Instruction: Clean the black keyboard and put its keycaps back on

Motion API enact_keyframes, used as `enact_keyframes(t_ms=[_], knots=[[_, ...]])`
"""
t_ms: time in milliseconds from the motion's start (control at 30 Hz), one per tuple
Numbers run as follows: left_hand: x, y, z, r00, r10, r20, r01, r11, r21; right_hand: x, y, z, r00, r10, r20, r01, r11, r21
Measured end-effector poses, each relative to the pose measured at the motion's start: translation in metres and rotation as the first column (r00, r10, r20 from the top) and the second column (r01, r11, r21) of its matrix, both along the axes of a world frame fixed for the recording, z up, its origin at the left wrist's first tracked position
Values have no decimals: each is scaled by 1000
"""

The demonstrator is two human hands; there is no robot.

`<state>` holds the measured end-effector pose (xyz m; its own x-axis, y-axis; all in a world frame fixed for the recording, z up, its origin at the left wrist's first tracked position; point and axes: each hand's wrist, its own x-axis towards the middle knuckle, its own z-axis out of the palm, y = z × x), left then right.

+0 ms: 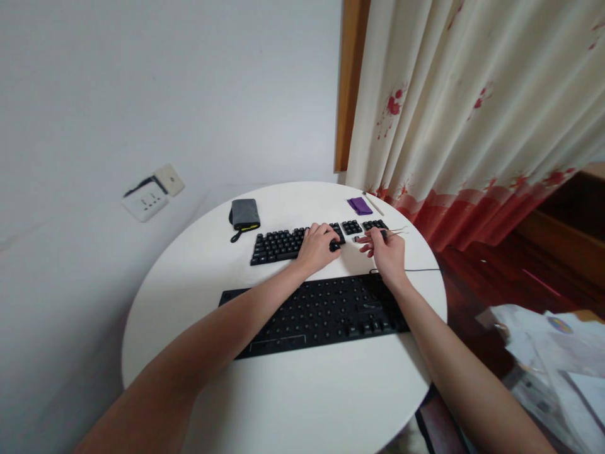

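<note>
Rows of loose black keycaps (275,247) are laid out in keyboard order on the white table. My left hand (317,247) rests over their right end, thumb and forefinger closed around a black keycap (334,245). To its right, my right hand (388,253) is closed around a wire keycap puller (396,231), whose thin wire ends stick out to the right. A small dark piece, perhaps a keycap, shows by the right fingertips. Nearer to me lies a black keyboard (326,309), most of its keycaps off and its switches bare; my forearms cross over parts of it.
A grey cloth pouch (244,214) lies at the back left of the round table (302,391). At the back right are a folded purple cloth (360,205) and a thin brush-like stick (373,203). A cable (423,270) runs off the right edge. Wall and curtain stand behind.
</note>
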<state>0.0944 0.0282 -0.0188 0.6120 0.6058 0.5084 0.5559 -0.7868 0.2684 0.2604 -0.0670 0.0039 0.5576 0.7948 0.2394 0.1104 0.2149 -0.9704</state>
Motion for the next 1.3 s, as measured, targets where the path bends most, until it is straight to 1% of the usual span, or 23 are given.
enact_keyframes(t_ms=[333,433,500,533,633,700,733,767,833,933,1000,1067,1200,1300], knots=[[0,0,1,1000,1,-2,-1,1000,-17,1,1,-3,1000,3,7,-3,1000,0],[0,1,1,1000,-8,6,8,1000,-15,5,3,-2,993,-74,90,73,997,15],[0,0,1,1000,-10,11,11,1000,-20,6,-1,3,982,-125,145,121,992,31],[0,0,2,1000,-11,14,11,1000,-23,6,-5,8,979,-130,157,125,991,42],[0,-3,4,999,-14,33,15,1000,-25,-1,-31,25,980,-75,183,63,995,72],[0,-4,6,999,-18,46,19,1000,-19,-11,-57,32,967,-12,254,7,1000,23],[0,-5,7,999,-19,50,20,1000,-16,-16,-71,33,956,39,291,-32,999,-29],[0,-6,7,999,-19,51,19,1000,-14,-21,-84,31,941,108,320,-77,991,-107],[0,-6,7,999,-19,48,19,1000,-12,-30,-107,22,931,184,315,-114,967,-228],[0,-5,7,999,-21,48,22,1000,-10,-37,-130,3,932,234,276,-134,932,-338],[-1,-5,7,999,-19,48,20,1000,-11,-39,-138,-6,934,241,266,-133,921,-366],[-1,-4,6,999,-13,38,14,1000,-15,-42,-143,-11,935,236,265,-126,919,-373],[-1,-4,6,1000,1,20,0,1000,-13,-49,-148,-11,935,228,273,-112,917,-383],[-1,-4,5,1000,3,11,-3,1000,-12,-56,-150,-8,918,224,327,-84,917,-390]])
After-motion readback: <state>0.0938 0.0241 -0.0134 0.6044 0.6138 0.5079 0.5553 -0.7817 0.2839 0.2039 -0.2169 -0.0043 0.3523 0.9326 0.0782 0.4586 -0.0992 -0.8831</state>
